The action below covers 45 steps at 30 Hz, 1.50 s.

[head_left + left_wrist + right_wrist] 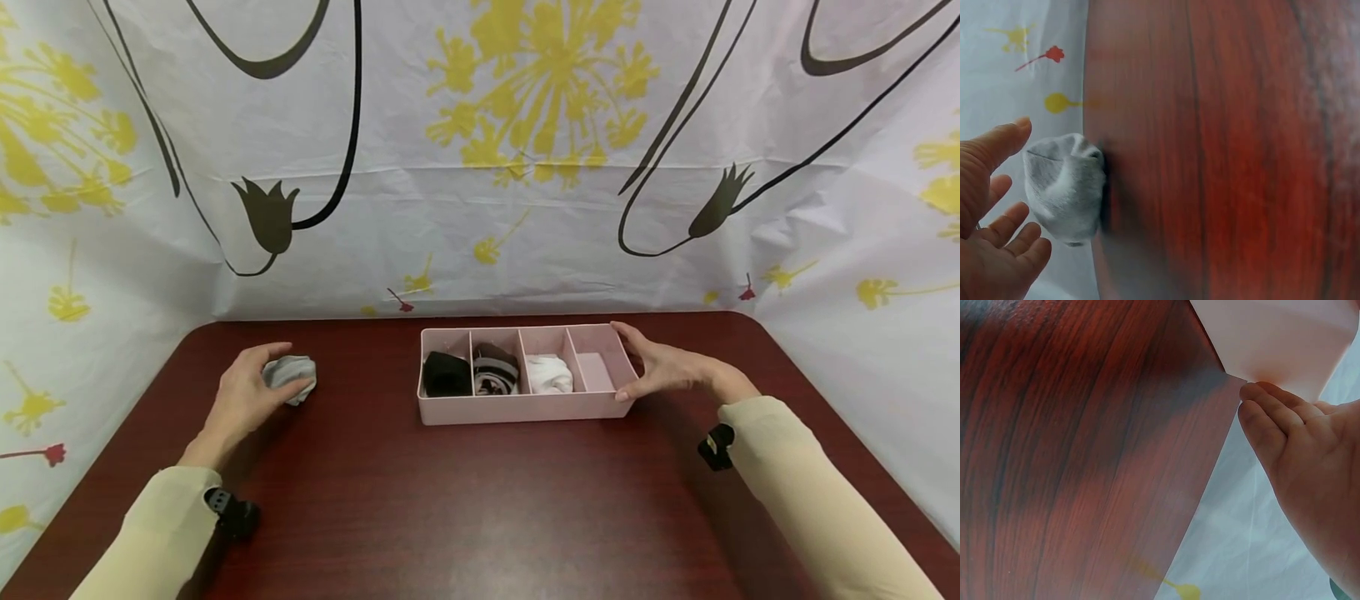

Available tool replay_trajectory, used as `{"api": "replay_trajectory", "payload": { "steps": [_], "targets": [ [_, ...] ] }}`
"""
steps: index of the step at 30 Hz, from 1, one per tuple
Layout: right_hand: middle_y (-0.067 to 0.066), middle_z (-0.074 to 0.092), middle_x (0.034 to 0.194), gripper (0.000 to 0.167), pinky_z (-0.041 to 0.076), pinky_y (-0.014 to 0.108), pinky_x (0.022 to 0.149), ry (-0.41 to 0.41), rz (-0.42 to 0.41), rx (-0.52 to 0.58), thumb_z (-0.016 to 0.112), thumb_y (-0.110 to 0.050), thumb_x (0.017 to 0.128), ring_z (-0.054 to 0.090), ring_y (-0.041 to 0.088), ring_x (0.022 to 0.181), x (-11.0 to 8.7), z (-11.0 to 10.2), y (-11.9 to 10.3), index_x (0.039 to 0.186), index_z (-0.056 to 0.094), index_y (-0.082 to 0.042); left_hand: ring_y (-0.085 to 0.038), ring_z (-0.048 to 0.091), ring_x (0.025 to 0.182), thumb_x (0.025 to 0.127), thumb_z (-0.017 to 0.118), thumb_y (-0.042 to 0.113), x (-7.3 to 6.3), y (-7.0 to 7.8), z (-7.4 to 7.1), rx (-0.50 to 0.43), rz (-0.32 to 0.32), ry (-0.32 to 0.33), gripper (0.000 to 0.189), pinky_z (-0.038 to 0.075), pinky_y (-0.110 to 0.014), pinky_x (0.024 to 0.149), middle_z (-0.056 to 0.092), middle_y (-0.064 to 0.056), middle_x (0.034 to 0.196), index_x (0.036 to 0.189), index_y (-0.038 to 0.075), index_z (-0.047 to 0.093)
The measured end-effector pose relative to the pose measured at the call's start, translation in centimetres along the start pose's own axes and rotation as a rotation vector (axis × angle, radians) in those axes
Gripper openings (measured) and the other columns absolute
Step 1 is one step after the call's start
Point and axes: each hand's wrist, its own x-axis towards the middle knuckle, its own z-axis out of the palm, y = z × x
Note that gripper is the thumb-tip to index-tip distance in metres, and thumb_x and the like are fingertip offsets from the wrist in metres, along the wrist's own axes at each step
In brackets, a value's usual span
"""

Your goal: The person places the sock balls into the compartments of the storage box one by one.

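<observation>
A light grey rolled-up sock (300, 371) lies on the left part of the table. My left hand (243, 396) is spread beside it, thumb and fingers apart; in the left wrist view a gap shows between the fingertips and the sock (1063, 187). Toward the back of the table stands a pink divided box (525, 408). Its compartments hold, from the left, a black sock (446, 373), a striped sock (495, 371) and a white sock (550, 373); the rightmost has nothing in it. My right hand (663, 367) grips the box's right end, thumb at the front corner, fingers toward the back.
The dark red wooden table (480, 508) reaches back to a white patterned sheet (405, 242), which also hangs along the left and right sides. Black wrist cameras sit at both cuffs.
</observation>
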Motion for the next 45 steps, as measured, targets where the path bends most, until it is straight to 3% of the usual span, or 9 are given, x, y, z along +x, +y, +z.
{"api": "replay_trajectory", "payload": {
  "steps": [9,16,28,37,45],
  "targets": [
    [0.030,0.009,0.149,0.118,0.023,0.061,0.104,0.002,-0.008,0.028,0.080,-0.020,0.073,0.011,0.046,0.137,0.0,0.1,0.1,0.147,-0.010,0.000,-0.041,0.045,0.103,0.083,0.071,0.021,0.1,-0.9,0.3,0.030,-0.063,-0.068,0.061,0.039,-0.056,0.081,0.043,-0.030,0.128,0.132,-0.004,0.045],
    [0.031,0.008,0.149,0.117,0.025,0.060,0.103,0.003,-0.016,0.063,0.079,-0.016,0.073,0.011,0.045,0.137,0.2,0.2,0.1,0.147,-0.010,0.001,-0.042,0.048,0.101,0.083,0.070,0.016,0.1,-1.4,0.6,0.045,-0.079,-0.075,0.059,0.041,-0.056,0.080,0.049,-0.030,0.122,0.132,-0.005,0.044],
    [0.030,0.008,0.149,0.119,0.022,0.063,0.104,0.002,-0.010,0.027,0.080,-0.022,0.073,0.011,0.046,0.137,0.0,0.1,0.1,0.147,-0.010,0.000,-0.039,0.054,0.094,0.084,0.069,0.012,-0.2,-1.0,0.7,0.046,-0.111,0.008,0.043,0.045,-0.053,0.076,0.055,-0.028,0.113,0.120,-0.004,0.051],
    [0.029,0.009,0.150,0.118,0.022,0.062,0.105,0.006,-0.013,0.014,0.080,-0.022,0.073,0.011,0.046,0.137,0.0,0.1,0.3,0.147,-0.009,0.000,-0.037,0.056,0.093,0.084,0.070,0.016,0.1,0.3,0.8,0.032,-0.098,0.043,0.042,0.045,-0.050,0.075,0.057,-0.024,0.114,0.119,0.000,0.053],
    [0.030,0.009,0.149,0.118,0.022,0.062,0.104,0.000,-0.019,0.046,0.080,-0.021,0.073,0.012,0.045,0.137,0.1,0.1,0.2,0.147,-0.010,-0.001,-0.030,0.058,0.088,0.081,0.073,0.013,1.1,3.0,1.6,-0.002,-0.037,0.092,0.040,0.046,-0.041,0.072,0.062,-0.019,0.109,0.115,0.002,0.056]
  ]
}}
